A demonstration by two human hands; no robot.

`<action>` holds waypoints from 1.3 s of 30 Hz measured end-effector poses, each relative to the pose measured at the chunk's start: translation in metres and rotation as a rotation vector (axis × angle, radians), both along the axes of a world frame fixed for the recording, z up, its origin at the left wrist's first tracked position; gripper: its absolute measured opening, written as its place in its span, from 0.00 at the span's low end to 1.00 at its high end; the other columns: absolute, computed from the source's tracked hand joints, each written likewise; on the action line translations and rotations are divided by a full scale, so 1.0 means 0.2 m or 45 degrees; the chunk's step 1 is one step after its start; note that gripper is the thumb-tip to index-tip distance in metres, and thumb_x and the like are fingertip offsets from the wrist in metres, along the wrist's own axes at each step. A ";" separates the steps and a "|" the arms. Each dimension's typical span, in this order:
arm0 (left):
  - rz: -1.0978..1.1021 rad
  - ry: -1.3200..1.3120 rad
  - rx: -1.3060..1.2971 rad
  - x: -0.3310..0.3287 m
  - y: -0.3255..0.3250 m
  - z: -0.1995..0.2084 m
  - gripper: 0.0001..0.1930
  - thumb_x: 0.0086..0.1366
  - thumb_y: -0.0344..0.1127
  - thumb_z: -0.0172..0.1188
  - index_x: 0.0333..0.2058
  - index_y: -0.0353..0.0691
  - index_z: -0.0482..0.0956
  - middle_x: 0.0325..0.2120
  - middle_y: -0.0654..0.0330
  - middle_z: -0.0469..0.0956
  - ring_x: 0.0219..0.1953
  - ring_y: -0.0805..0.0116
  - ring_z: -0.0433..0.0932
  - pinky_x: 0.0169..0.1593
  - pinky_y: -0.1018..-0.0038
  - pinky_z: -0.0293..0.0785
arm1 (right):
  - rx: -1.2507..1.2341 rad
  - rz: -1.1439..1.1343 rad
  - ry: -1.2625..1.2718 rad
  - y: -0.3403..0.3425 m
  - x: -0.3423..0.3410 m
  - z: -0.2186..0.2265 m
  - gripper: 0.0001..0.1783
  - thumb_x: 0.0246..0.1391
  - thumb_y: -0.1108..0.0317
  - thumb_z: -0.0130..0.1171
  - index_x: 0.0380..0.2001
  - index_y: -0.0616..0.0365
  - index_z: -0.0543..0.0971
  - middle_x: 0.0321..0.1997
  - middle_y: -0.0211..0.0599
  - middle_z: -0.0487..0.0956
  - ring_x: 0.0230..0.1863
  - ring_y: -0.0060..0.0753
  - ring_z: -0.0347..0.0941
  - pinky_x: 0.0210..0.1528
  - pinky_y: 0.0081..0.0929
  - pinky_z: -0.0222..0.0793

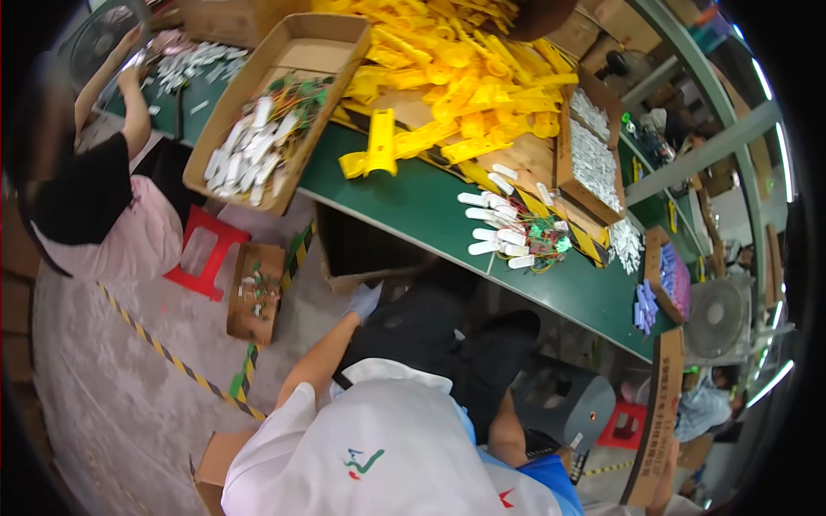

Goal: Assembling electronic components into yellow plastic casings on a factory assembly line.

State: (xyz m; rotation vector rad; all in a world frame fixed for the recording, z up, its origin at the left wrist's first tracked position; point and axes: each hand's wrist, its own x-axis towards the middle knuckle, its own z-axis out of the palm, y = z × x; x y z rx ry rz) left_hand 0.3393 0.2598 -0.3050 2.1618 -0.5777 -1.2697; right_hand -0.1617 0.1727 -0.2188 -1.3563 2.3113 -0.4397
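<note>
My left hand (365, 300), in a pale glove, is low beside my dark-trousered leg, close to a brown carton under the table. Its fingers look stretched out, and I see nothing in them. My right forearm (508, 433) hangs down at my right side; its hand is hidden behind my clothes and leg. On the green table (413, 206) ahead lies a cluster of white elongated plastic pieces (492, 225) with coloured wires and small green circuit boards (548, 234). Neither hand touches them. Yellow plastic housings (381, 142) are piled behind.
A long carton (200, 163) of wired white pieces stands at the left, a carton (621, 199) of small pale parts at the right. Beyond is a box of purple cells (677, 275). A co-worker (99, 185) sits far left near a red stool (209, 258). A small carton (232, 318) is on the floor.
</note>
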 end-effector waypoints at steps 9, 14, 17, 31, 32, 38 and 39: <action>0.716 0.552 -0.781 0.23 -0.05 -0.49 0.39 0.59 0.56 0.64 0.60 0.32 0.68 0.56 0.44 0.73 0.56 0.47 0.76 0.50 0.58 0.77 | -0.684 0.194 -0.556 -0.35 0.25 0.01 0.14 0.61 0.63 0.61 0.42 0.62 0.83 0.37 0.34 0.83 0.37 0.22 0.77 0.38 0.20 0.71; 0.461 -0.429 -0.399 0.33 -0.15 -0.27 0.13 0.60 0.35 0.59 0.42 0.36 0.76 0.40 0.46 0.80 0.43 0.45 0.82 0.40 0.57 0.79 | -0.352 0.521 -0.797 -0.28 0.65 0.20 0.11 0.62 0.69 0.58 0.44 0.61 0.82 0.37 0.33 0.83 0.35 0.21 0.78 0.36 0.20 0.73; 1.070 -0.085 -1.015 1.01 0.26 -0.30 0.13 0.67 0.35 0.47 0.34 0.38 0.81 0.33 0.47 0.82 0.35 0.47 0.83 0.36 0.56 0.79 | -0.182 0.832 -1.061 -0.18 1.04 0.21 0.11 0.61 0.70 0.59 0.44 0.63 0.82 0.38 0.35 0.84 0.34 0.23 0.79 0.37 0.20 0.74; 1.126 0.805 -0.936 1.21 0.31 -0.10 0.36 0.67 0.64 0.52 0.68 0.57 0.59 0.65 0.59 0.60 0.60 0.51 0.66 0.57 0.52 0.72 | -0.748 -0.102 -1.207 -0.16 0.54 0.73 0.24 0.66 0.53 0.55 0.25 0.63 0.82 0.21 0.34 0.79 0.22 0.23 0.76 0.27 0.20 0.74; 1.207 0.654 -0.916 1.10 0.28 -0.10 0.33 0.69 0.61 0.51 0.67 0.54 0.61 0.64 0.59 0.63 0.59 0.53 0.67 0.57 0.55 0.73 | -0.827 -0.076 -1.139 -0.18 0.50 0.73 0.22 0.67 0.56 0.54 0.26 0.63 0.82 0.22 0.32 0.78 0.22 0.20 0.75 0.27 0.18 0.73; 1.357 -0.041 -1.208 0.69 0.50 -0.18 0.18 0.74 0.43 0.49 0.51 0.36 0.77 0.38 0.60 0.82 0.40 0.60 0.80 0.48 0.70 0.76 | -0.628 0.354 -1.520 -0.52 0.95 1.44 0.17 0.67 0.59 0.54 0.48 0.62 0.79 0.40 0.35 0.82 0.35 0.22 0.78 0.36 0.18 0.74; 1.085 -0.381 -0.878 0.56 0.48 -0.11 0.17 0.72 0.40 0.54 0.50 0.34 0.78 0.42 0.59 0.82 0.42 0.59 0.80 0.48 0.68 0.76 | -0.623 0.356 -1.526 -0.61 1.02 1.48 0.17 0.67 0.59 0.54 0.48 0.62 0.79 0.40 0.35 0.82 0.35 0.22 0.78 0.36 0.18 0.74</action>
